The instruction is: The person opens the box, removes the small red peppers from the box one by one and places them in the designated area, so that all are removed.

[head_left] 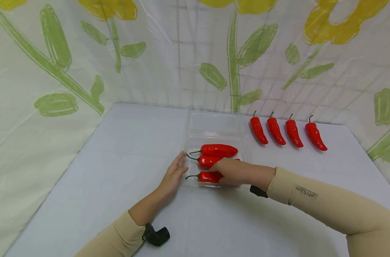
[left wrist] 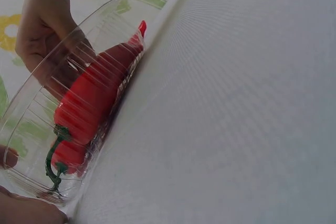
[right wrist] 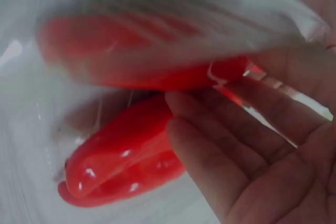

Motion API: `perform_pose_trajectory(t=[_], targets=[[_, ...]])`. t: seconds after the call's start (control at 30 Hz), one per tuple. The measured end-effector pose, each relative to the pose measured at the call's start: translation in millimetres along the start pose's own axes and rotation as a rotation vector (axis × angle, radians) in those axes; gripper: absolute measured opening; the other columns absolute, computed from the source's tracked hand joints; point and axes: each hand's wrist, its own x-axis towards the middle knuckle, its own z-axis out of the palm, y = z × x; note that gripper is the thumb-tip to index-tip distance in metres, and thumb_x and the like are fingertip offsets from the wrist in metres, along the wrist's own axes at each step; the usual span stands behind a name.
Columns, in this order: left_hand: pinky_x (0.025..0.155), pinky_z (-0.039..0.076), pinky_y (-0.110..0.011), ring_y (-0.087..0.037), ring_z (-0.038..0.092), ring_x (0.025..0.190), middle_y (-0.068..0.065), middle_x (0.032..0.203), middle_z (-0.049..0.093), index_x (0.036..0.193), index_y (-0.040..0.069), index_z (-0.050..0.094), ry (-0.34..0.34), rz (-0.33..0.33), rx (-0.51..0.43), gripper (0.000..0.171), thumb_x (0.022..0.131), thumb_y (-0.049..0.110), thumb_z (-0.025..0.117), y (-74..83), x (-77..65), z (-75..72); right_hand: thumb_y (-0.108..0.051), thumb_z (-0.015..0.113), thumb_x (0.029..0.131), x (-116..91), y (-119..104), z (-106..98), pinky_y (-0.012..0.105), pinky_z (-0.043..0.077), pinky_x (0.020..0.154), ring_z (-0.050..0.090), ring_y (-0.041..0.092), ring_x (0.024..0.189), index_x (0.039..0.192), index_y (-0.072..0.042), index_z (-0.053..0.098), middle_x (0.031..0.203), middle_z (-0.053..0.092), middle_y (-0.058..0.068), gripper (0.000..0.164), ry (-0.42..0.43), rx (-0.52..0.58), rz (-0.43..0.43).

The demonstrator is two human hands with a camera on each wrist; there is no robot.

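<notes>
A person works over a clear plastic container (head_left: 245, 151) on a pale desk (head_left: 230, 225), both hands at the box. The left hand (head_left: 170, 178), its fingers fairly straight, touches the container's left side. The right hand (head_left: 236, 171) reaches inside, over the front pepper (head_left: 208, 177), with fingers between it and the middle pepper (head_left: 208, 161); whether it grips the front one cannot be told.

The rear pepper (head_left: 220, 150) lies just behind the middle one, all three inside the container with their stems (thin and dark green) pointing left. The container's transparent lid (head_left: 214, 123) stands open at the back. Four more red peppers (head_left: 276, 131) lie in a slanting row near the desk's back right, stems toward the rear. Behind the desk hangs a pale curtain (head_left: 169, 53) painted with yellow flowers and green leaves; both arms wear beige sleeves (head_left: 326, 201), the right one lettered.
</notes>
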Motion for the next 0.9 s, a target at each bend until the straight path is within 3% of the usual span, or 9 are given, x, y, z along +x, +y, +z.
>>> perform_pose_trajectory(t=[0.37, 0.9], targets=[[0.117, 0.008, -0.048, -0.033, 0.005, 0.145, -0.019, 0.156, 0.011, 0.148, -0.003, 0.011, -0.013, 0.02, -0.023, 0.061, 0.092, 0.002, 0.035, 0.9, -0.7, -0.2, -0.01, 0.075, 0.075, 11, -2, -6, 0.036, 0.054, 0.084, 0.049, 0.018, 0.112, 0.132, -0.019, 0.054, 0.116, 0.06, 0.001, 0.061, -0.143, -0.068, 0.014], [0.117, 0.008, -0.048, -0.032, 0.007, 0.145, -0.018, 0.156, 0.013, 0.148, -0.003, 0.012, -0.013, 0.011, -0.03, 0.06, 0.092, 0.002, 0.035, 0.9, -2.6, 0.5, -0.015, 0.074, 0.077, 14, 2, -3, 0.038, 0.053, 0.087, 0.048, 0.018, 0.115, 0.133, -0.021, 0.051, 0.117, 0.059, -0.001, 0.06, -0.165, -0.153, -0.005]])
